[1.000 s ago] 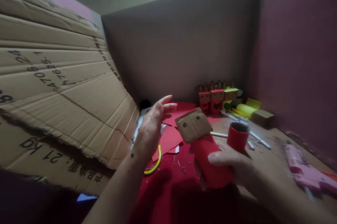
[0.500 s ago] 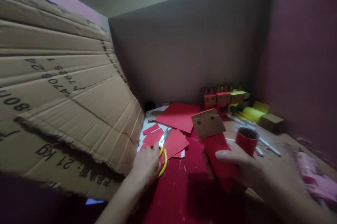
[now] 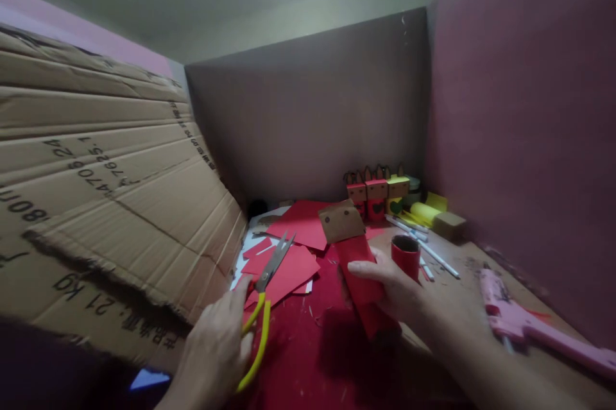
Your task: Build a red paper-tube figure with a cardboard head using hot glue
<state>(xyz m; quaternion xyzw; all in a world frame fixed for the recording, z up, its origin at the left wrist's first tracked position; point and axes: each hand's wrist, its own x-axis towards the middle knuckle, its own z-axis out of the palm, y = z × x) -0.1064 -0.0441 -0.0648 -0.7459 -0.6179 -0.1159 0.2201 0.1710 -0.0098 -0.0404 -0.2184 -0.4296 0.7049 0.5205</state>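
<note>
A pair of scissors (image 3: 262, 294) with yellow handles is in my left hand (image 3: 216, 339), its blades slightly apart and pointing away from me. Wrapped round a red paper tube figure (image 3: 356, 262) is my right hand (image 3: 394, 281); the thumb lies across its front. The figure leans to the left and carries a brown cardboard head (image 3: 342, 221) with two dark eye dots. Behind the scissors lie red paper sheets (image 3: 298, 224) and smaller red scraps (image 3: 283, 269). Just right of the held figure stands a short red tube (image 3: 405, 256), open at the top.
A large corrugated cardboard sheet (image 3: 106, 205) slants up on the left. Finished-looking red and yellow box-headed figures (image 3: 376, 195) stand at the back, near a yellow roll (image 3: 426, 212) and white pens (image 3: 437, 259). A pink glue gun (image 3: 510, 314) lies at the right.
My left hand has lifted the scissors off the paper and drawn them nearer to me. The view has shifted to the right and up; my right hand still holds the figure.
</note>
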